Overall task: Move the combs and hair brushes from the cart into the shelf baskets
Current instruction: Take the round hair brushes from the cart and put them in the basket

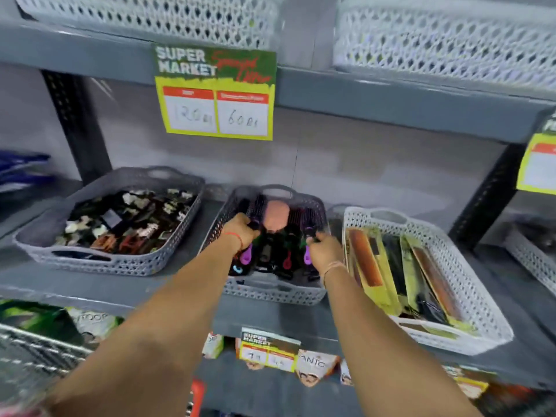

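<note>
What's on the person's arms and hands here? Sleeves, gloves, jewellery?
Both forearms are bare, with no sleeves in view and no gloves. The left hand has a thin red thread tied round its wrist. The right hand has a thin, pale band round its wrist. No rings or watch can be made out; the frame is somewhat blurred.

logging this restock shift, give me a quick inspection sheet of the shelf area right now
surface: grey shelf, three baskets in a row
job's things: hair brushes in middle basket; packaged combs in white basket
clutter: hair clips fill left basket
hands: left hand and right hand each grip a brush handle in the middle basket
cables: nothing seen
surroundings: price sign above, boxed goods below, wire cart at lower left
</note>
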Available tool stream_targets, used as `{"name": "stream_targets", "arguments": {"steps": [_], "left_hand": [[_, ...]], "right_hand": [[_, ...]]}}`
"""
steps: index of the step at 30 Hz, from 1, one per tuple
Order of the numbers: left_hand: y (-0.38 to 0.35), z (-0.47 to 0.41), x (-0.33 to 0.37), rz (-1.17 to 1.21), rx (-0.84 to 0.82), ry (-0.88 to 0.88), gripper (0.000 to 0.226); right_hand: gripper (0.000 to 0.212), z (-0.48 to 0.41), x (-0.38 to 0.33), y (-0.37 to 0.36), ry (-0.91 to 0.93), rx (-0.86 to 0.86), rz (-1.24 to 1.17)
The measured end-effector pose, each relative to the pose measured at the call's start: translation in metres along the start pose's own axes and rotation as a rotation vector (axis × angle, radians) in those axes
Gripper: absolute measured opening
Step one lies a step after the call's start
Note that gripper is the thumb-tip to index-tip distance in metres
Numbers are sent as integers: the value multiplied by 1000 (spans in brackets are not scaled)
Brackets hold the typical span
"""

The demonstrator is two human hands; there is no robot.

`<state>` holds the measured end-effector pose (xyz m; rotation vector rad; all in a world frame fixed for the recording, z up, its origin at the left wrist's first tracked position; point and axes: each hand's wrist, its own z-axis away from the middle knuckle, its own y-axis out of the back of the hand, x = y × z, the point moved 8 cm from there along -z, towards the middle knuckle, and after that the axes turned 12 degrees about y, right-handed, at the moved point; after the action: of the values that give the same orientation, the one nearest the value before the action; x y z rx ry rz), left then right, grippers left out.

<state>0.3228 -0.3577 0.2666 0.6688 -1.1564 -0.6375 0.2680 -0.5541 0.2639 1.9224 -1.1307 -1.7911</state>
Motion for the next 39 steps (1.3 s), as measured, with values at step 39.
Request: {"name": "stream_targets", "arguments": {"steps": [39], "left_hand": [[-100, 133, -622, 803, 76, 1320, 21]], "right_hand": [[43, 341, -10, -503, 306, -1660, 387]]}}
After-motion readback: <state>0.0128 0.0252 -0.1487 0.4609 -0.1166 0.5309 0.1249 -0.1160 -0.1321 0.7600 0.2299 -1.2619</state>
